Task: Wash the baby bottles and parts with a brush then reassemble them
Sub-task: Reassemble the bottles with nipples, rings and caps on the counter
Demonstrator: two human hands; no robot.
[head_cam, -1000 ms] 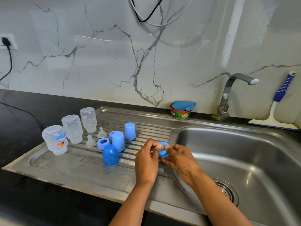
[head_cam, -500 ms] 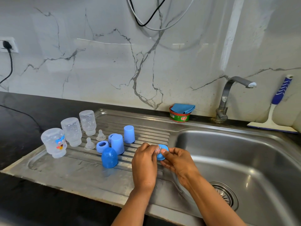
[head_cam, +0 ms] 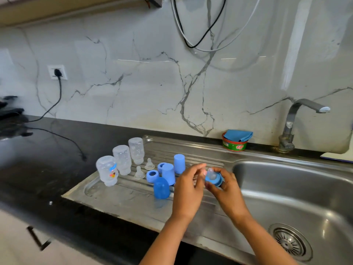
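Right hand: the right hand (head_cam: 228, 190) holds a round blue plastic collar ring (head_cam: 215, 182), fingers (head_cam: 212, 188) curled round its rim, above the right end of the drainboard.
Teat: a clear, soft-looking teat (head_cam: 211, 173) stands up through that ring; its tip is blurred.
Left hand: the left hand (head_cam: 188, 192) has its fingers bent toward the teat. Blur hides whether they pinch it or stay apart.
Drainboard: ribbed steel drainboard (head_cam: 124, 197), dull and scuffed, set into the glossy black surface (head_cam: 47, 159).
Bottles: three clear plastic bottles (head_cam: 122, 159) stand mouth down at the far left; the nearest carries a coloured print.
Loose parts: two clear teats (head_cam: 139, 173), two blue rings (head_cam: 152, 175), two cylindrical blue caps (head_cam: 179, 163) and a domed cap (head_cam: 161, 187) are clustered to the right of the bottles.
Basin: smooth steel basin (head_cam: 296, 188) on the right, its drain strainer (head_cam: 288, 243) near the bottom edge.
Cut off: both forearms leave the bottom edge.
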